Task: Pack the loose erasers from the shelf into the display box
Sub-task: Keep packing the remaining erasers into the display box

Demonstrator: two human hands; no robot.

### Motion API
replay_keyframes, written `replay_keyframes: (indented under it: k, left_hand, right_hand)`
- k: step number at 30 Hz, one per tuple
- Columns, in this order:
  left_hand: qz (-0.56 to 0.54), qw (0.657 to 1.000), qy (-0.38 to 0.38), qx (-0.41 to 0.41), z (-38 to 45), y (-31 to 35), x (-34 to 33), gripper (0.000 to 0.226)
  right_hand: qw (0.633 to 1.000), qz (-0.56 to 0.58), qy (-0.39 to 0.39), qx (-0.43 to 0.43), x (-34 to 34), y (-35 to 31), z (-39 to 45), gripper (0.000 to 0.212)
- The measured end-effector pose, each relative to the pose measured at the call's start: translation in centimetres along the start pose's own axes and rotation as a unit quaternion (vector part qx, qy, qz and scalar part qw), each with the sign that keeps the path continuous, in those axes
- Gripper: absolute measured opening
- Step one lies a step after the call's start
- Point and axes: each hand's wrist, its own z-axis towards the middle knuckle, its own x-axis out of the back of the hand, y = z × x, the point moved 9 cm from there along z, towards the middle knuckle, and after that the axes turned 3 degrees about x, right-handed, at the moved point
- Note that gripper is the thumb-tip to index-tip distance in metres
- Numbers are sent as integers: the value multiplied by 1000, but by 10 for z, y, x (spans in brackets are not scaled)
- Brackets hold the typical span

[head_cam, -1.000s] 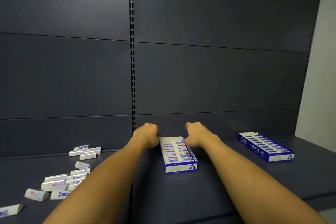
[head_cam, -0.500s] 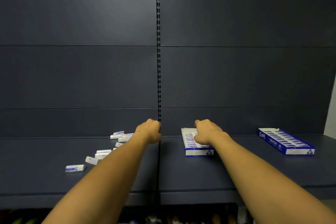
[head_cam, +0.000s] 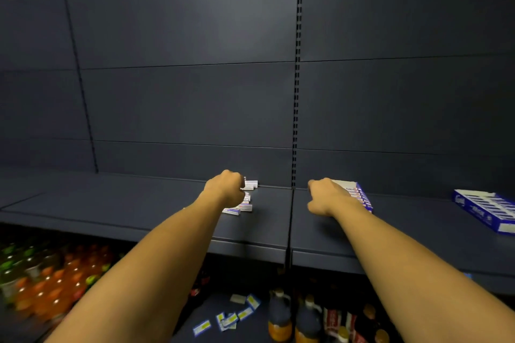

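Toward the shelf's [head_cam: 133,203] back edge, the left hand [head_cam: 226,186] curls over the erasers [head_cam: 243,206] (whether it pinches one I cannot tell) while the right hand [head_cam: 326,198] grips the box [head_cam: 362,198]; next, carry erasers across into it.

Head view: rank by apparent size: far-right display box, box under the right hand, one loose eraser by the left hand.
1. Far-right display box, cut off by the frame edge.
2. Box under the right hand, mostly hidden, so unsure.
3. Loose eraser, smallest.
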Motion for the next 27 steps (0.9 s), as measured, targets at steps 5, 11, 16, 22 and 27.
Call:
replay_keyframes:
  k: [5, 11, 16, 22, 27]
  left_hand:
    - [-18, 1000, 6, 12, -11, -44, 8, 36]
    - [-29, 1000, 9, 1, -9, -91, 10, 34]
    - [-37, 999, 9, -14, 2, -133, 11, 31]
    - [-40, 999, -4, -31, 25, -170, -3, 31]
    - [-40, 998, -16, -51, 52, -175, -18, 30]
  right_hand:
    - [1000, 2, 4, 25, 10, -50, 3, 28]
    - [1000, 5, 5, 30, 12, -101, 20, 35]
    - [1000, 16, 5, 12, 5, -135, 36, 32]
    - [999, 40, 15, -18, -4, -161, 52, 33]
    - [999, 40, 8, -33, -14, -163, 64, 33]
